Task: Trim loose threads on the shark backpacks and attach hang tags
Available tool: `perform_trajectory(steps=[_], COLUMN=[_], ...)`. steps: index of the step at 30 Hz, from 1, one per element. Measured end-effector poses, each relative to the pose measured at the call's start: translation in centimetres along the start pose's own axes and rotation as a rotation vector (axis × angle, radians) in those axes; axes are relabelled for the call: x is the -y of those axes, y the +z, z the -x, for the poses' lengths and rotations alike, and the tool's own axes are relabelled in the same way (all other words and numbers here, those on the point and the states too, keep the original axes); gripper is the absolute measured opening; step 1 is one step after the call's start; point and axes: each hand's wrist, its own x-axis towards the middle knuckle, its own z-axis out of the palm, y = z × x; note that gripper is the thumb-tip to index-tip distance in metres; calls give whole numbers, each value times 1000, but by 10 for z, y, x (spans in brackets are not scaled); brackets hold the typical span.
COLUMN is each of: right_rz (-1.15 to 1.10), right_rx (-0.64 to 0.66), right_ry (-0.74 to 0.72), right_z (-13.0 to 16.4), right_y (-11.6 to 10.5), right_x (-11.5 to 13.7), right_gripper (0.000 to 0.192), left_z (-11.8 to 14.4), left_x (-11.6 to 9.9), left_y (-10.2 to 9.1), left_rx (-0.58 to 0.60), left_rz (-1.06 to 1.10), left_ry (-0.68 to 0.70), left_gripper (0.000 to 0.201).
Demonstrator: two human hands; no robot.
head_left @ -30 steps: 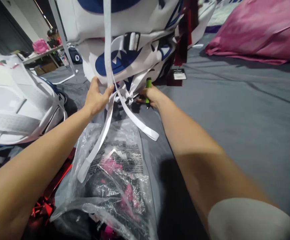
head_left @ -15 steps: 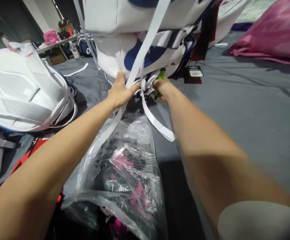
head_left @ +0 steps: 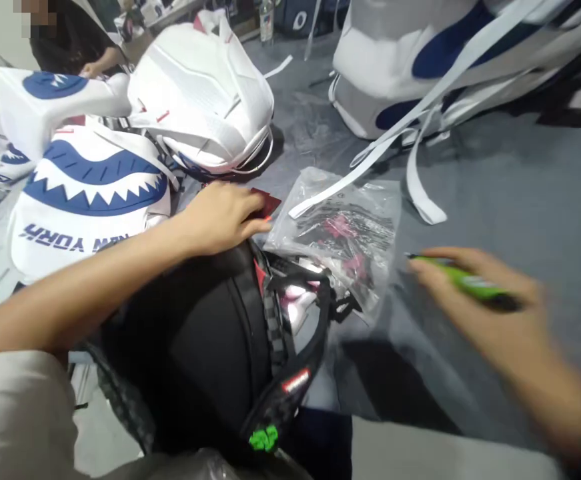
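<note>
My left hand (head_left: 223, 217) is above the top of a black backpack (head_left: 190, 347), its fingers loosely stretched out and apart. A dark red tag (head_left: 269, 202) lies just beyond its fingertips; whether they touch it I cannot tell. In my right hand (head_left: 490, 313), blurred by motion, is a slim green-and-black pen-like tool (head_left: 475, 285), its thin tip pointing left. Between the hands lies a clear plastic bag (head_left: 315, 190) with printed text and pink pieces showing. Long white straps (head_left: 425, 200) trail from a white and blue bag (head_left: 370, 73) at the upper right, one crossing the plastic bag.
A white backpack (head_left: 205, 93) sits beyond my left hand. Left of it stands a white bag with a blue shark-mouth print (head_left: 95, 177). A person in dark clothing (head_left: 75, 40) is at the upper left. The grey-covered table (head_left: 520, 193) ends at a front edge below.
Both hands have left the white and blue bag's straps. My left hand has gone to the black backpack; my right has drawn back right with the green tool. The view has swung left.
</note>
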Motion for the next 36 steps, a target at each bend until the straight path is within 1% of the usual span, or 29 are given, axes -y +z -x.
perform_trajectory(steps=[1, 2, 3, 4, 6, 7, 9, 10, 12, 13, 14, 15, 16, 17, 18, 19, 20, 21, 23, 24, 25, 26, 28, 29, 31, 32, 34, 36], right_rz=[19, 27, 30, 34, 52, 57, 74, 84, 85, 70, 34, -7, -66, -131, -196, -260, -323, -385, -491, -524, -532, -511, -430, -384, -311, -286, -261, -253], right_rx=[65, 81, 83, 67, 51, 53, 45, 21, -69, -130, -174, -211, -224, -153, -51, 28, 77, 90, 14, -30, -61, -67, -58, -59, -91, -111, -129, -130], right_ry=[-130, -230, -270, -274, -263, -255, -242, -243, -265, -289, -320, -351, -405, -480, -523, -508, -453, -364, -167, -106, -86, -106, -199, -248, -314, -332, -363, -404], right_z=[20, 34, 42, 44, 37, 31, 21, 20, 32, 46, 65, 88, 112, 136, 158, 177, 194, 206, 221, 224, 226, 226, 225, 224, 226, 227, 229, 231], right_y=[18, 39, 61, 82, 114, 125, 132, 130, 120, 114, 110, 107, 108, 112, 118, 127, 136, 147, 166, 174, 180, 184, 189, 191, 194, 195, 197, 198], right_x=[13, 21, 24, 23, 15, 12, 18, 29, 67, 92, 119, 147, 172, 194, 212, 224, 231, 233, 225, 217, 207, 198, 183, 179, 175, 175, 174, 169], right_gripper=[31, 33, 34, 34, 32, 31, 29, 29, 31, 32, 34, 34, 34, 35, 35, 35, 34, 33, 32, 33, 33, 33, 32, 33, 34, 35, 36, 37], left_z=[28, 51, 71, 87, 119, 134, 165, 179, 202, 210, 215, 218, 217, 214, 208, 202, 195, 188, 178, 176, 174, 172, 167, 165, 161, 160, 160, 160], left_x=[10, 19, 26, 31, 35, 36, 39, 42, 51, 56, 59, 61, 60, 58, 54, 48, 42, 36, 24, 20, 17, 15, 13, 12, 8, 6, 8, 24], left_y=[14, 27, 37, 42, 39, 34, 25, 23, 29, 36, 46, 56, 65, 72, 77, 80, 81, 79, 74, 71, 69, 68, 67, 67, 66, 66, 65, 64], left_rx=[23, 32, 38, 28, -26, -67, -151, -188, -271, -317, -355, -373, -367, -342, -306, -271, -245, -227, -192, -165, -128, -82, 32, 87, 167, 186, 177, 110], left_rz=[-61, -99, -125, -135, -124, -113, -100, -102, -116, -126, -136, -142, -145, -147, -148, -149, -151, -152, -142, -131, -119, -109, -97, -92, -70, -54, -30, -28], left_ry=[-58, -118, -169, -211, -260, -276, -323, -354, -369, -330, -249, -131, 0, 118, 216, 287, 336, 371, 421, 426, 410, 381, 329, 324, 357, 383, 408, 402], left_gripper=[45, 50, 54, 57, 61, 62, 63, 63, 63, 63, 60, 57, 53, 51, 50, 50, 51, 52, 50, 49, 49, 50, 47, 42, 31, 26, 20, 25])
